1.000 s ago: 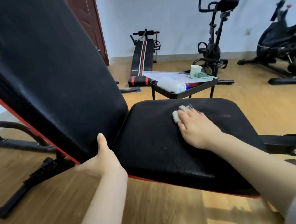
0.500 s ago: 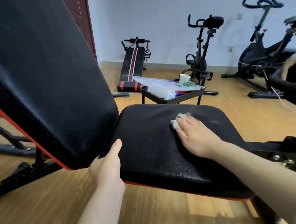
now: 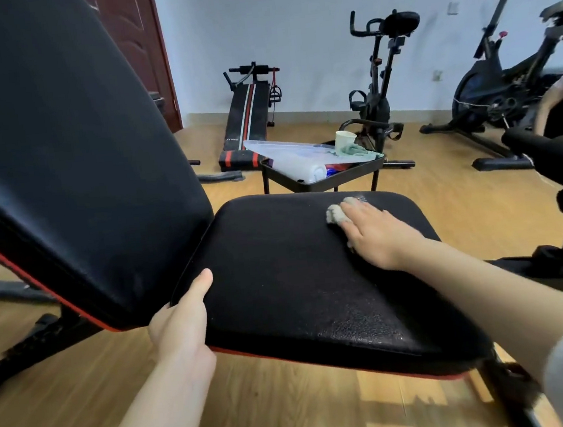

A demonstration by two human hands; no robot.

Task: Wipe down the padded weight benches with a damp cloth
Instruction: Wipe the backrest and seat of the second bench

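A black padded bench fills the view: its seat pad (image 3: 280,282) lies flat and its backrest (image 3: 60,148) tilts up at the left. My right hand (image 3: 374,232) presses flat on a pale grey cloth (image 3: 337,213) at the seat's far right part; only the cloth's front edge shows past my fingers. My left hand (image 3: 180,323) grips the seat's near left edge, thumb on top by the gap to the backrest. The near part of the seat looks wet and shiny.
Behind the seat stands a small black tray table (image 3: 322,183) with a clear box, a white bottle, a paper cup (image 3: 345,137) and a green cloth. A sit-up bench (image 3: 247,120) and two exercise bikes (image 3: 377,76) stand by the far wall. Wooden floor lies all around.
My right hand has slid the cloth toward the seat's far edge. My left hand shifted from the backrest's lower edge to the seat's near left edge. The view has turned left.
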